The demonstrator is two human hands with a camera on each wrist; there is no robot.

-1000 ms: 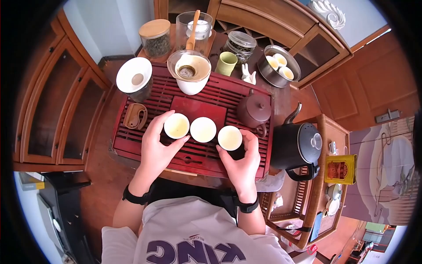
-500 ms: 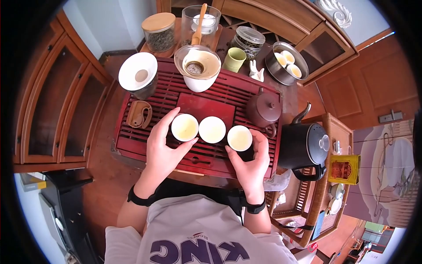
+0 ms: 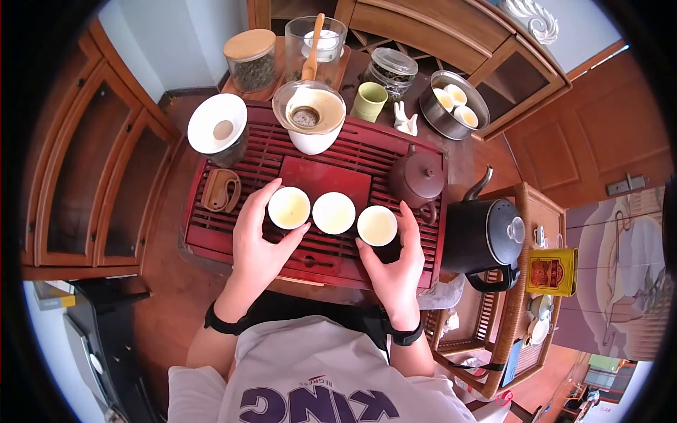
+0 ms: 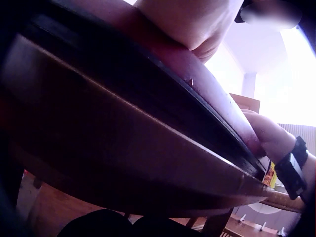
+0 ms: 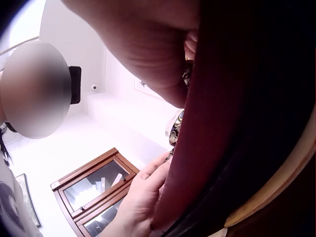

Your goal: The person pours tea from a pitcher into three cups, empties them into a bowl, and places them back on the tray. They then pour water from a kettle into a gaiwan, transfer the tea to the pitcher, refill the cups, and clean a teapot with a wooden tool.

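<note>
Three small cups stand in a row on the red slatted tray (image 3: 331,271), each holding pale yellow liquid: a left cup (image 3: 289,207), a middle cup (image 3: 333,213) and a right cup (image 3: 377,225). My left hand (image 3: 259,236) curves round the left cup, thumb at its lower right and index finger at its upper left. The right hand (image 3: 393,271) has its thumb at the right cup's lower left and its fingers along the right side. No hand touches the middle cup. Patterned cup sides (image 5: 175,133) show between the hands in the right wrist view.
Behind the cups stand a glass bowl with a strainer (image 3: 308,116) and a white-topped vessel (image 3: 217,124). A brown teapot (image 3: 416,176) sits at the tray's right, near a black kettle (image 3: 483,233). Jars, a green cup (image 3: 369,101) and a steel bowl (image 3: 455,106) line the back.
The head view has shifted slightly. Both hands stay round the outer cups, and the row keeps its place on the tray. The right index finger looks straighter than a second ago.
</note>
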